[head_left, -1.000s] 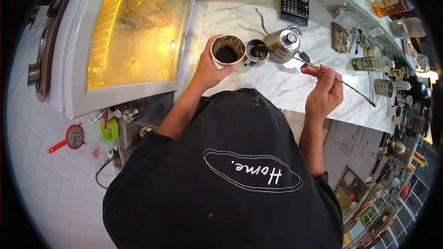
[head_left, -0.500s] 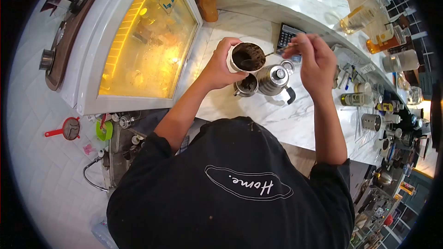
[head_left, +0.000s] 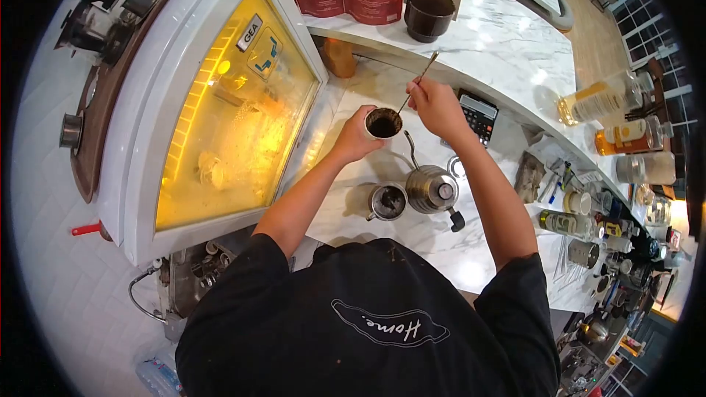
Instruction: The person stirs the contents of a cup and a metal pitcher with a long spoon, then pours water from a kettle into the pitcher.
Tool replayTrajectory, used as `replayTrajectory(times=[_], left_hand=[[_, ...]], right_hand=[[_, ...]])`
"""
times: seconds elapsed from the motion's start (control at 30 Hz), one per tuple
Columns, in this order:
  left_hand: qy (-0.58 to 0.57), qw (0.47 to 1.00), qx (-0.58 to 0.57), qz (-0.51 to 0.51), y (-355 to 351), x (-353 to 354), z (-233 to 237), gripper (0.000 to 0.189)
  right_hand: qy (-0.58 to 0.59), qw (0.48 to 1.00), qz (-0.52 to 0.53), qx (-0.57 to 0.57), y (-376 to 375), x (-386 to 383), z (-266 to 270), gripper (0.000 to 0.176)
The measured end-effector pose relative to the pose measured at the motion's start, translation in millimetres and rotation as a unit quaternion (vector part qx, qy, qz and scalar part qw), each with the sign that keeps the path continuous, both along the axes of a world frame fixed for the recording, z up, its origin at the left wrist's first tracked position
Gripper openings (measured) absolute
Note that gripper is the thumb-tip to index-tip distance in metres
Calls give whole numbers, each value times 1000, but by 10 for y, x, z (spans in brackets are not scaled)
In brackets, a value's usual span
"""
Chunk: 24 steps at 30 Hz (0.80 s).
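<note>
My left hand [head_left: 356,140] is wrapped round a white cup [head_left: 383,140], tilted so that its mouth faces me. Dark, coffee-like residue coats the cup's inside. Pinched in the fingers of my right hand [head_left: 435,103] is a long, thin metal spoon [head_left: 427,66]. Its upper end points up and away, while the lower end reaches the cup's rim or mouth. Below the cup, on the marble counter [head_left: 346,213], stands a small metal pitcher [head_left: 387,209] with dark matter in it. Beside it is a steel gooseneck kettle [head_left: 431,190] with a black handle.
A white glass-door fridge [head_left: 213,125] glows yellow on the left. Behind my right hand lies a calculator [head_left: 478,114]. On the raised ledge are a dark cup [head_left: 429,15] and red-labelled bags [head_left: 346,0]. Bottles, jars and pens crowd the right side.
My right hand has come left and forward, bringing the spoon to the cup. The cup in my left hand is farther from me, away from above the pitcher. The camera view has shifted.
</note>
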<state>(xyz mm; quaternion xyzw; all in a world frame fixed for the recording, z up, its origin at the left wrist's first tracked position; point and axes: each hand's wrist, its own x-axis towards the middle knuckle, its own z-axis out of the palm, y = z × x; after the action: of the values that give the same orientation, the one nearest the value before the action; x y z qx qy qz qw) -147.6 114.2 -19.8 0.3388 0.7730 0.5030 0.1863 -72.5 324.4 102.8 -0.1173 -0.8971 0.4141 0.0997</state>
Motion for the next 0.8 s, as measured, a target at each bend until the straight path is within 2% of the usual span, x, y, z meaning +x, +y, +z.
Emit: replayTrajectory(times=[0.13,0.33,0.43,0.63,0.8], left_hand=[[-10,1000,-10,17,13,-24,-279,74],[-36,999,19,32,-30,39,-417,74],[1,999,4,47,-60,66,-508,75],[-11,998,-32,53,-150,146,-508,77],[47,995,-39,74,-109,187,-426,82]], right_hand=[[-30,999,19,13,-39,-188,-290,30],[-16,1000,15,8,-40,-317,-405,26],[-17,1000,7,-18,-21,-327,-446,23],[11,999,-25,-26,11,-316,-571,25],[76,995,-58,-32,-129,-405,-706,25]])
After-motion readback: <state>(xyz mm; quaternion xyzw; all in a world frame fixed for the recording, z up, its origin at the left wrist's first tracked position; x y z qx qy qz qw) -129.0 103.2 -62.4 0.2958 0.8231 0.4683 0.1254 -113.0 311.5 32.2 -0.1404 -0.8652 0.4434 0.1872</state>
